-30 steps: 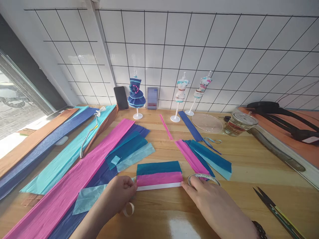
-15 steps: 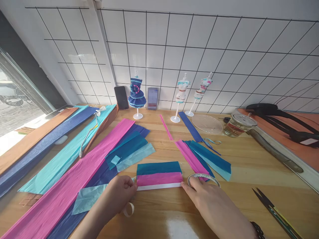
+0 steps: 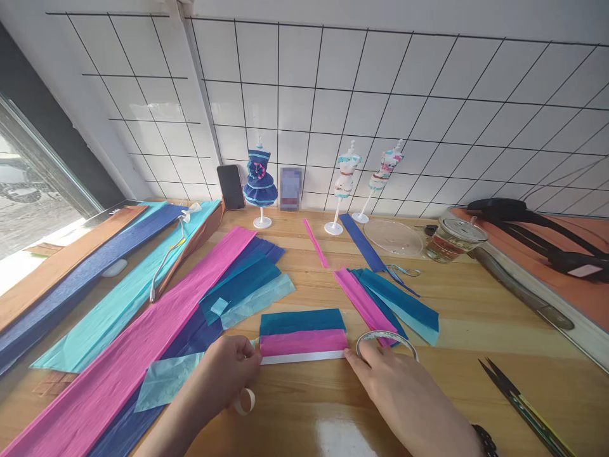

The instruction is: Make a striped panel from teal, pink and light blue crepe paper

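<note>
A small panel of crepe paper lies in front of me, with a teal band (image 3: 301, 322) above a pink band (image 3: 303, 343). A white tape strip (image 3: 304, 357) runs along its near edge. My left hand (image 3: 234, 363) is closed in a pinch at the strip's left end, and a loose curl of tape (image 3: 245, 401) hangs below it. At the right end, my right hand (image 3: 387, 377) presses its fingertips down on the corner. The tape roll (image 3: 402, 339) is hooked about its fingers, which partly hide it.
Long pink crepe paper (image 3: 190, 285) and other coloured strips cover the left side. Folded strips (image 3: 404, 301) lie beyond my right hand. Scissors (image 3: 516, 393) rest at right, near a lidded cup (image 3: 454, 240). Behind stand a dressed mini mannequin (image 3: 260, 184) and two others, plus a phone (image 3: 231, 187).
</note>
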{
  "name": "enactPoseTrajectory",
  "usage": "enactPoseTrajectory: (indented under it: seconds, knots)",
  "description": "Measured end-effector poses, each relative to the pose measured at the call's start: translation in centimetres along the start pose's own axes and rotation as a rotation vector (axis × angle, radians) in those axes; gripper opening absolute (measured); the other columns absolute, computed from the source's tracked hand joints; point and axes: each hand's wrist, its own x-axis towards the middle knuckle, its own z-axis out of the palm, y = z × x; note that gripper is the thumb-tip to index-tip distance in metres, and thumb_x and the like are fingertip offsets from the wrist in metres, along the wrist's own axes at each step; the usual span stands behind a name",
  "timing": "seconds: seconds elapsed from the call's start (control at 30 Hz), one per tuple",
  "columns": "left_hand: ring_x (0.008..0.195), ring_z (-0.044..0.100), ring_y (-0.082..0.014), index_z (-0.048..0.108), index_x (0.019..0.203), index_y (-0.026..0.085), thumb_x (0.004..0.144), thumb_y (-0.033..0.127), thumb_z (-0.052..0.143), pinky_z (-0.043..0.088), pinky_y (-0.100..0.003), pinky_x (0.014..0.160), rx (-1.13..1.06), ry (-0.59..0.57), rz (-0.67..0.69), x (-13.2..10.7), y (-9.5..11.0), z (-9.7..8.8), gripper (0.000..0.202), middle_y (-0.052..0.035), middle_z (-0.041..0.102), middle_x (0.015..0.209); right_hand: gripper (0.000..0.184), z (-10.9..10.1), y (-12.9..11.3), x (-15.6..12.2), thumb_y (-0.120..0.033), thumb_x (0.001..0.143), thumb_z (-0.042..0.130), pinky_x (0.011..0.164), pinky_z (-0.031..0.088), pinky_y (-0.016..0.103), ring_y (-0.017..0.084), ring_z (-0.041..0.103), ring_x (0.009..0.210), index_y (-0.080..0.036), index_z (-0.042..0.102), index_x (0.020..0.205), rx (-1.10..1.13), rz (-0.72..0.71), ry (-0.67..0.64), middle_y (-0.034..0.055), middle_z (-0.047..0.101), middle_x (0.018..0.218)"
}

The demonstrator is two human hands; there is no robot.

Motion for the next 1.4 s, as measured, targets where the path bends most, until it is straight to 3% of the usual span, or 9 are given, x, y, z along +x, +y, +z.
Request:
enactPoseTrajectory:
  seconds: [0.57, 0.77, 1.03, 1.4]
  knots:
    - [0.025, 0.034, -0.0059, 0.045, 0.058, 0.019, 0.071, 0.025, 0.051, 0.021, -0.015, 0.025, -0.032, -0.028, 0.001, 0.3, -0.2, 0.0, 0.015, 0.0092, 0.039, 0.035, 0.045, 0.3, -0.1, -0.1, 0.005, 0.06, 0.048, 0.045, 0.036, 0.03, 0.015, 0.055, 0.05, -0.021, 0.065, 0.093, -0.043, -0.014, -0.06, 0.0026, 0.062, 0.076]
    - [0.027, 0.035, -0.0061, 0.043, 0.058, 0.02, 0.071, 0.024, 0.052, 0.021, -0.015, 0.026, -0.006, -0.035, -0.005, 0.2, 0.1, -0.1, 0.016, 0.0099, 0.037, 0.036, 0.043, 0.4, -0.2, -0.3, 0.004, 0.064, 0.047, 0.048, 0.038, 0.03, 0.018, 0.058, 0.062, -0.017, 0.065, 0.097, -0.089, -0.056, -0.089, 0.0065, 0.062, 0.08]
    - [0.026, 0.035, -0.0059, 0.043, 0.059, 0.02, 0.072, 0.028, 0.051, 0.021, -0.015, 0.027, -0.006, -0.046, 0.012, 0.0, -0.2, -0.2, 0.016, 0.0094, 0.039, 0.037, 0.04, 1.0, 0.1, -0.8, 0.0, 0.065, 0.05, 0.047, 0.038, 0.03, 0.02, 0.056, 0.062, -0.012, 0.063, 0.102, -0.134, -0.13, -0.07, 0.0069, 0.058, 0.076]
    - [0.033, 0.041, -0.0088, 0.046, 0.061, 0.02, 0.073, 0.028, 0.049, 0.028, -0.016, 0.029, 0.091, 0.021, 0.07, -0.7, 0.3, 0.1, 0.014, 0.0073, 0.042, 0.04, 0.033, 3.1, -0.3, -1.7, 0.001, 0.072, 0.045, 0.048, 0.035, 0.029, 0.017, 0.053, 0.06, -0.011, 0.059, 0.098, -0.106, -0.092, 0.017, 0.0076, 0.057, 0.078]
